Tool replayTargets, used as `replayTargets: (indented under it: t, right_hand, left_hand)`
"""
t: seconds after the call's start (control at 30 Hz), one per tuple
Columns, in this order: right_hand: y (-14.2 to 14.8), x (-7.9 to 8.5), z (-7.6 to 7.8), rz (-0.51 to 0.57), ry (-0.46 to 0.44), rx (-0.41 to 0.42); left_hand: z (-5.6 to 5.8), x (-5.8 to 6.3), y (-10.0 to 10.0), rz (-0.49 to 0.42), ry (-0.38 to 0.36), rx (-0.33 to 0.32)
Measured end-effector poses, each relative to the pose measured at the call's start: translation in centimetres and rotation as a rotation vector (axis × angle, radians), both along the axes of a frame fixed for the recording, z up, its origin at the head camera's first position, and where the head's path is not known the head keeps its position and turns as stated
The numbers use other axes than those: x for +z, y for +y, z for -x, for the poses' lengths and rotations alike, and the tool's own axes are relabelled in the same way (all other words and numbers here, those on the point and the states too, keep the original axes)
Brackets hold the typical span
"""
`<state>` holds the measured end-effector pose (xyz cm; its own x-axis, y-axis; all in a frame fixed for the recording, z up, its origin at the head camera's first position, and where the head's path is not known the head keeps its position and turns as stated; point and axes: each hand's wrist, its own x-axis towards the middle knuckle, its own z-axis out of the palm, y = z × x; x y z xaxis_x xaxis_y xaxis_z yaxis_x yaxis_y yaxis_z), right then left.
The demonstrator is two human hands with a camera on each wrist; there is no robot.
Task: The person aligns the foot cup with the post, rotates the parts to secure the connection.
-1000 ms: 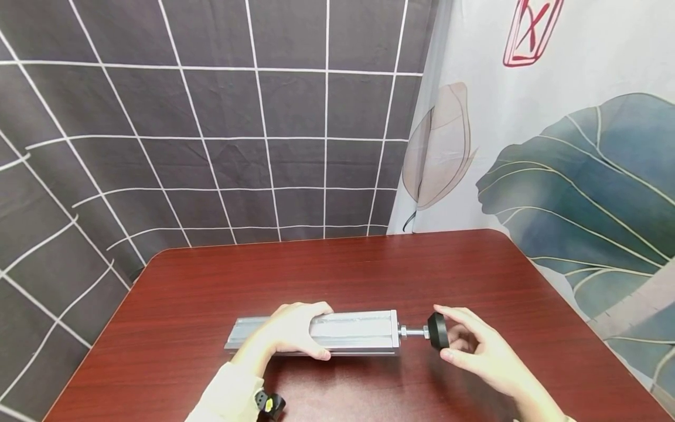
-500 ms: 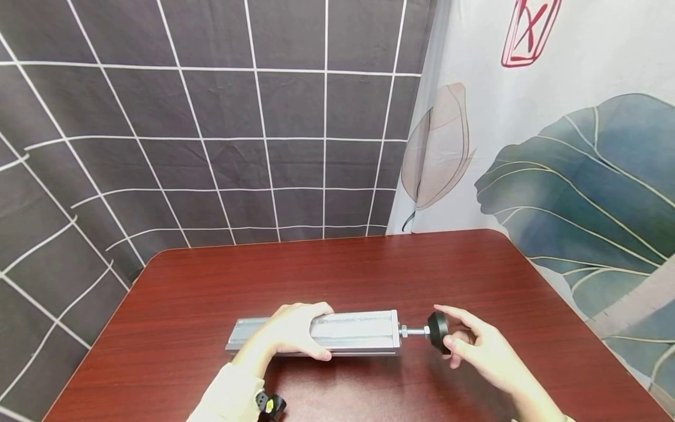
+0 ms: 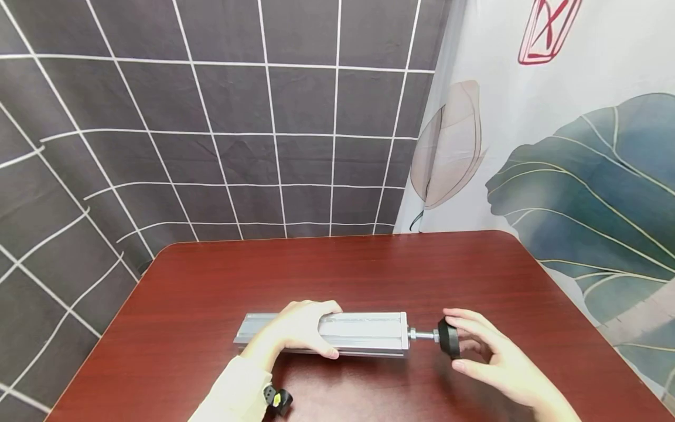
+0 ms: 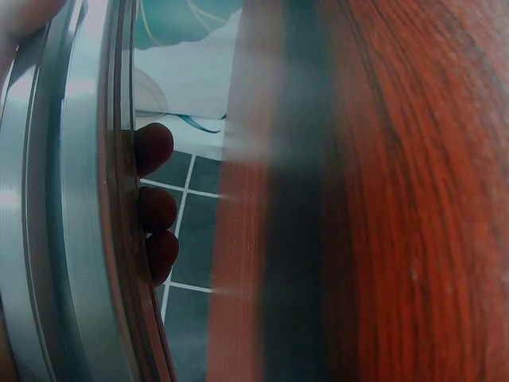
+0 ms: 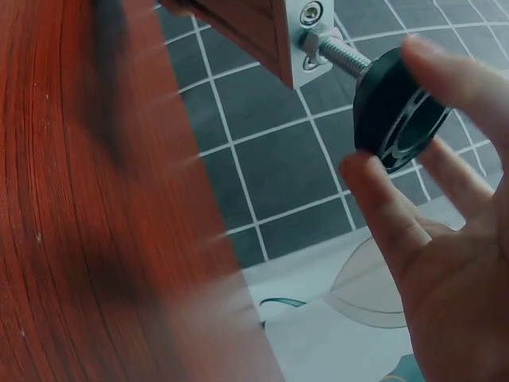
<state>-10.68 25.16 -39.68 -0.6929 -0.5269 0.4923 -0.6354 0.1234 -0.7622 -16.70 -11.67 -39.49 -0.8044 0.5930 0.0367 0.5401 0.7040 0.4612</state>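
My left hand (image 3: 303,325) grips a silver aluminium extrusion (image 3: 369,331) from above, thumb on the near side. In the left wrist view its fingertips (image 4: 159,208) show along the extrusion's other side, and a gap shows between the extrusion and the table. A threaded rod (image 3: 425,335) with nuts sticks out of the right end plate (image 5: 306,40). At its end sits a black round levelling foot (image 3: 449,339), hollow face toward my right palm. My right hand (image 3: 498,366) holds the foot by its rim, thumb and fingers spread around it.
A red-brown wood-grain table (image 3: 316,269) lies beneath both hands. Behind it hangs a dark grey curtain (image 3: 237,146) with white grid lines, and at right a white curtain (image 3: 490,35) with leaf patterns. A black wrist camera (image 3: 278,400) sits at the left sleeve.
My right thumb and fingers have shifted round the foot's rim: half a second ago the thumb lay higher, and now it is low again. My left hand keeps its grip; the head view has turned slightly.
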Motion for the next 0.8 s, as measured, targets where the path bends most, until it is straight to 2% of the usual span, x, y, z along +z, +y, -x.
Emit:
replayTargets:
  t: [0.17, 0.27, 0.43, 0.63, 0.8]
  right_hand:
    - [-0.5, 0.5, -0.4, -0.091, -0.024, -0.235]
    - [-0.9, 0.9, -0.5, -0.087, -0.066, -0.316]
    - [-1.4, 1.5, -0.5, -0.044, -0.17, -0.34]
    - [-1.8, 2.1, -0.5, -0.058, -0.246, -0.408]
    - [-2.4, 2.6, -0.5, -0.051, -0.318, -0.455]
  left_hand:
    - [0.1, 0.0, 0.2, 0.009, -0.012, 0.005]
    - [0.1, -0.1, 0.3, 0.005, -0.012, 0.004]
    - [0.3, -0.4, 0.3, 0.003, -0.003, 0.002]
    - [0.7, -0.4, 0.3, 0.011, 0.005, -0.002]
    - [0.6, -0.5, 0.3, -0.006, 0.022, 0.0]
